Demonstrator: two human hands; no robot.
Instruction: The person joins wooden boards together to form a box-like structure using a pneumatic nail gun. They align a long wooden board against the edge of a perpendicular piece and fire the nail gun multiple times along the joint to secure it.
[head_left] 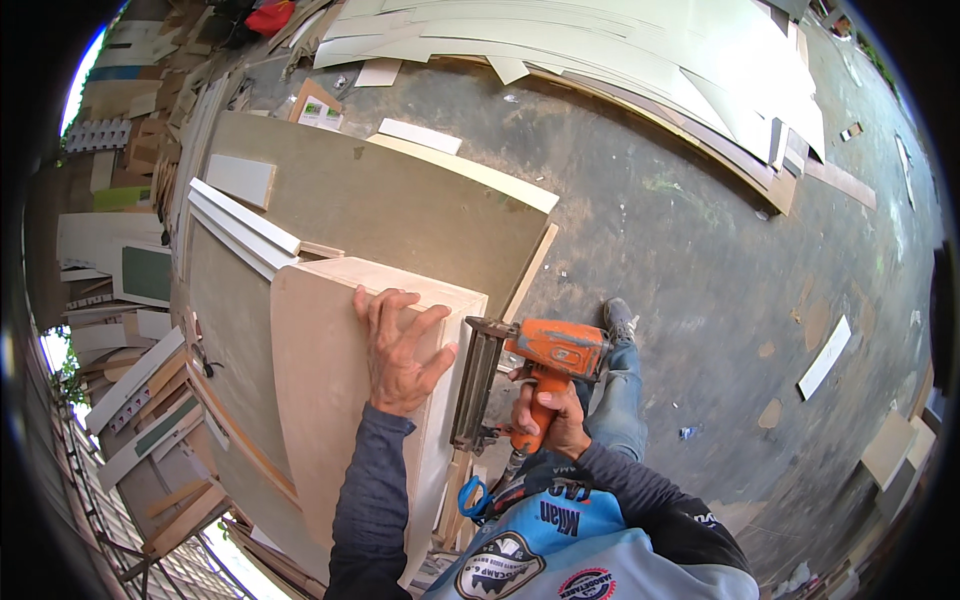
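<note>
A pale plywood box-like panel assembly [330,370] lies on the workbench in front of me. My left hand [400,350] rests on its top near the right edge, fingers spread and holding nothing. To the right, my right hand [555,415] is wrapped round the grip of an orange nail gun [560,345]. The gun's dark nose and magazine stand along the right side of the box, with the nose tip close to its far right corner. Whether the tip touches the wood I cannot tell.
White strips [240,225] and a white block [240,180] lie on the brown bench top [400,220] beyond the box. A large stack of white sheets [600,50] fills the far side. Board offcuts [150,380] crowd the left. A white strip [824,358] lies on the floor at right.
</note>
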